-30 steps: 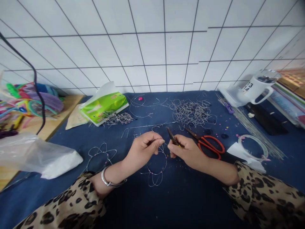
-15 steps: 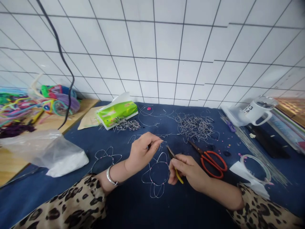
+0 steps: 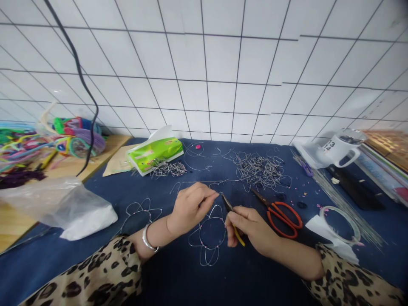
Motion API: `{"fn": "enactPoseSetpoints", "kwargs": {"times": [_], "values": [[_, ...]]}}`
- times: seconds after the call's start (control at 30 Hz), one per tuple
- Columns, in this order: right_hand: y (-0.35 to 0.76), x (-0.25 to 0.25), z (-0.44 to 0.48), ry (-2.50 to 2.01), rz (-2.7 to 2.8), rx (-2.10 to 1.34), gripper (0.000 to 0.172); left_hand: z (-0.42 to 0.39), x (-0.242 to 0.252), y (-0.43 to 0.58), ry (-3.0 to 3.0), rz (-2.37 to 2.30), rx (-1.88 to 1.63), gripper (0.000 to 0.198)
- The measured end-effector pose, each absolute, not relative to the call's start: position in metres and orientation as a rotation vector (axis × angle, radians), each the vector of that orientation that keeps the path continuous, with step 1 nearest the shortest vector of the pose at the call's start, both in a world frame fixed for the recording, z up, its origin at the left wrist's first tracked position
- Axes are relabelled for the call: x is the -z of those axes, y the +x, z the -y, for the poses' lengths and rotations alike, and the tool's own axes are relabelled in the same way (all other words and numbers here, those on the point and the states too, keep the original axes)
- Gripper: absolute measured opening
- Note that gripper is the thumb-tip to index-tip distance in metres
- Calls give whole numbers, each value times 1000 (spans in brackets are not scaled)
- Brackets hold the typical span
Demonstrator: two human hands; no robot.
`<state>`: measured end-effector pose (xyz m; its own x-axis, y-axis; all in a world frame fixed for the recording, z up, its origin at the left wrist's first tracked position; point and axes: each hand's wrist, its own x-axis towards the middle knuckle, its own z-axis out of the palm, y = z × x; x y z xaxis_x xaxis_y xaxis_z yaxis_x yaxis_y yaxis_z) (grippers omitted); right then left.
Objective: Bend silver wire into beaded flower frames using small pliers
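My left hand (image 3: 193, 208) is closed in a pinch, with the tip of a thin wire (image 3: 219, 194) poking out between thumb and forefinger. In my right hand (image 3: 250, 225) are pliers (image 3: 236, 233) with yellow handles, their dark jaws pointing up and left to the wire tip. Whether the jaws grip the wire is too small to tell. Under both hands lies a wire flower (image 3: 201, 244), a ring with looped petals and small pink beads. A second wire flower (image 3: 140, 210) rests left of my left forearm, partly hidden by it.
Red-handled scissors (image 3: 283, 216) lie right of my right hand. Behind are a tangled pile of wire pieces (image 3: 259, 170) and a green tissue pack (image 3: 156, 153). A plastic bag (image 3: 86, 212) sits at left; a white mug (image 3: 341, 148) and a coil (image 3: 340, 225) are at right.
The pliers' jaws and my left fingertips have come closer together, the jaws now at the wire tip. The whole view has shifted slightly.
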<state>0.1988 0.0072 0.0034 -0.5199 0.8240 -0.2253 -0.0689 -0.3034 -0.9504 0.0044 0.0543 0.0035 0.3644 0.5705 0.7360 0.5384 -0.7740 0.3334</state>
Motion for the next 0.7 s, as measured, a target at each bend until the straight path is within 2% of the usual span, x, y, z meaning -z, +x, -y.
{"fn": "enactPoseSetpoints", "kwargs": {"times": [0.7], "values": [[199, -2, -7, -1022, 1330, -1873, 33, -54, -1, 5, 2561, -994, -1425, 10]]}}
